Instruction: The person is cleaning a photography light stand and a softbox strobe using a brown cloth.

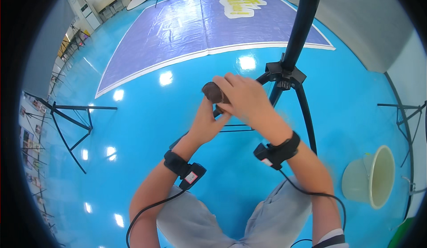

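Both hands are raised in front of me around a dark brown, rounded lump (212, 92) whose kind I cannot make out. My left hand (205, 122) grips it from below and the left, thumb pointing toward the right hand. Over its right side, my right hand (243, 97) is closed with curled fingers that hide much of it. A darker bit of it shows low between the two hands. Black bands with small boxes and cables are strapped round both wrists.
A black tripod (287, 74) stands just right of my right hand, its legs spreading downward. At the lower right is a pale bucket (356, 181). Another black stand (71, 119) is on the left. Ahead, a purple mat (169, 34) lies on the glossy blue floor (147, 114).
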Motion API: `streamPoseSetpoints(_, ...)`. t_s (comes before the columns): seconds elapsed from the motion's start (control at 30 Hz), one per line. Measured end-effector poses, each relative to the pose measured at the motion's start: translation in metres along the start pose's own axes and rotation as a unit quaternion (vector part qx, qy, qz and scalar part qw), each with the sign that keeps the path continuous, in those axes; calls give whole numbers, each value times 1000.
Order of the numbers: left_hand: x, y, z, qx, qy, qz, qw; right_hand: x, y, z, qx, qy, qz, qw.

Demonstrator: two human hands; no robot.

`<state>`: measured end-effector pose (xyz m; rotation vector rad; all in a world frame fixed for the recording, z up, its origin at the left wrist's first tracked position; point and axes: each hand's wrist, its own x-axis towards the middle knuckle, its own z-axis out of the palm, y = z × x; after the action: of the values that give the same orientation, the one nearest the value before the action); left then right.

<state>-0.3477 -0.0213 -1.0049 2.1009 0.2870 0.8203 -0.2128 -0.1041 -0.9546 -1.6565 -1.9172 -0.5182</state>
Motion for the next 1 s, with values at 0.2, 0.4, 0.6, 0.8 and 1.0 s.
streamPoseSetpoints(0.2, 7, -41, -18, 22, 47, 3, 999, -36, -10, 26, 80, -79, 136, 984)
streamPoseSetpoints(0.4, 37, -7, -18, 197, 97, -10, 976, -51, -2, 8, 75, -220, 331, 915)
streamPoseSetpoints(0.6, 69, 9, 42, -20, 71, 48, 996, -71, 9, 24, 133, 0, 413, 901)
streamPoseSetpoints(0.8, 76, 12, 46, -20, -39, -3, 999, -86, 32, 21, 210, -11, 492, 845)
streamPoseSetpoints(1.0, 96, 40, 54, 47, -127, -131, 982, -101, 51, 16, 249, -161, 490, 820)
